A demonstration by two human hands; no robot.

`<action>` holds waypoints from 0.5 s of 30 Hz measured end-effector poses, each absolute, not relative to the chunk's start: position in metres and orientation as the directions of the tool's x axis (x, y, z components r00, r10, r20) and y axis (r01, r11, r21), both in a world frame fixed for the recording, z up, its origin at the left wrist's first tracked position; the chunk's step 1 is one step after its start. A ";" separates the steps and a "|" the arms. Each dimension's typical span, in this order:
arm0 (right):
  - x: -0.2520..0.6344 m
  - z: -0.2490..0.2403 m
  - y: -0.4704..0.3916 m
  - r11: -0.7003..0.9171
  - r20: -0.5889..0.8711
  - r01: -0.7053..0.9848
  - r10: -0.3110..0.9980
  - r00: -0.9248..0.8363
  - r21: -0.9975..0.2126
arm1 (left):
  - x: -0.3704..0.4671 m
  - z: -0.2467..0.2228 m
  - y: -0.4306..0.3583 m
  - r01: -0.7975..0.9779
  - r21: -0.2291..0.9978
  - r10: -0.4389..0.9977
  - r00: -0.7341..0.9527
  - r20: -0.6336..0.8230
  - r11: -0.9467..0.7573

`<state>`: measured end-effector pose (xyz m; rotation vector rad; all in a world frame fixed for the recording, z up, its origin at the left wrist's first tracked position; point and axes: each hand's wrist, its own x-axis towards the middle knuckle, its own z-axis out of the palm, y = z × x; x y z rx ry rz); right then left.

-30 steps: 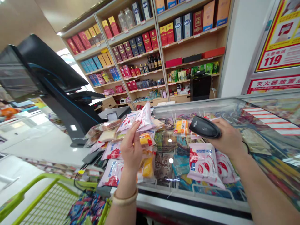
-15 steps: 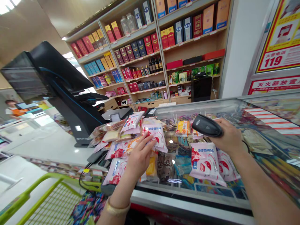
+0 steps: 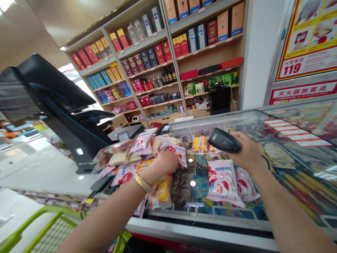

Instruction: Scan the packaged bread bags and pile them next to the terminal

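Note:
My right hand (image 3: 247, 151) grips a black handheld barcode scanner (image 3: 223, 140), its head pointing left above the glass counter. On the pile to the left, my left hand (image 3: 167, 161) has its fingers curled over a pink-and-white snack packet (image 3: 181, 154); the fingertips are partly hidden. Another pink-and-white packet (image 3: 142, 141) lies on the pile, beside clear-wrapped bread (image 3: 118, 158). A yellow-wrapped packet (image 3: 162, 189) shows below my left forearm. Beneath the scanner, two more pink-and-white packets (image 3: 222, 181) overlap on the glass, and an orange-and-yellow packet (image 3: 199, 144) sits farther back.
A black checkout terminal (image 3: 63, 116) stands on the white counter (image 3: 52, 168) at left. A lime-green shopping cart (image 3: 39, 212) is at lower left. The glass display counter (image 3: 263, 225) spans the front. Behind it rise shelves (image 3: 181, 63) of boxes and bottles.
My left hand has moved up and right over the pile, and its fingers have gone from stretched out to curled over a packet. My right hand still holds the scanner. The view has shifted slightly.

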<state>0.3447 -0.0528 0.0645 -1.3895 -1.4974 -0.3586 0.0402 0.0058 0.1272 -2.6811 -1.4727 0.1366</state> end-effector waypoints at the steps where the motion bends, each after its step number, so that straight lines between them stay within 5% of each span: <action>1: 0.344 0.065 -0.053 0.289 0.806 0.867 0.560 0.191 -0.406 | 0.043 0.127 0.005 0.837 -0.108 0.844 0.535 -0.037 -0.536; 8: 0.340 0.067 -0.055 0.285 0.813 0.854 0.532 0.238 -0.436 | 0.075 0.126 0.011 0.859 0.047 0.860 0.508 0.051 -0.510; 15: 0.341 0.065 -0.053 0.290 0.815 0.856 0.534 0.226 -0.428 | 0.149 0.092 0.048 0.782 0.456 0.901 0.415 0.129 -0.425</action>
